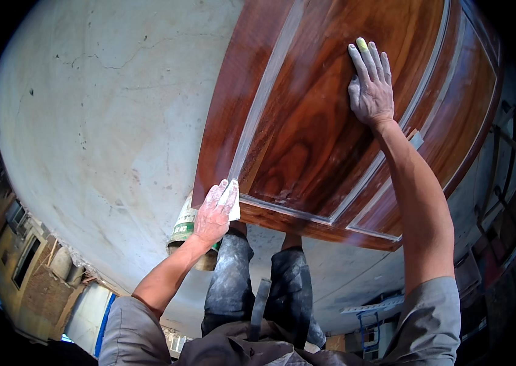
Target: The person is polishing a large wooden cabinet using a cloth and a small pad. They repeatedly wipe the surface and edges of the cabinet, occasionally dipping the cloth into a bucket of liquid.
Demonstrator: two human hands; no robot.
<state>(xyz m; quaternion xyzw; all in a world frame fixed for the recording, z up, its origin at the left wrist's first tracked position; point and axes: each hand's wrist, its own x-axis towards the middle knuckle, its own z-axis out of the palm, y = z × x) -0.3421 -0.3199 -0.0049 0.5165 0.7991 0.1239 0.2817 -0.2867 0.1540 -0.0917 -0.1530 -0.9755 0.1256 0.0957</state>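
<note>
A glossy reddish-brown wooden door panel [307, 134] with pale grey grooves stretches out in front of me. My left hand [214, 213], dusted white, is closed on a small white pad [234, 207], pressing it at the lower left corner of the panel beside a groove. What the pad is made of I cannot make out. Farther up, my right hand [371, 85] lies flat on the wood with its fingers stretched out. White dust coats that hand too, and a yellow wrap [362, 44] covers one fingertip.
Behind my left wrist stands a white and green bucket [182, 229], partly hidden. A small pale block [416, 139] rests on the panel beside my right forearm. Dark metal frames [502, 177] stand at the right. The concrete floor [111, 110] has cracks and stains.
</note>
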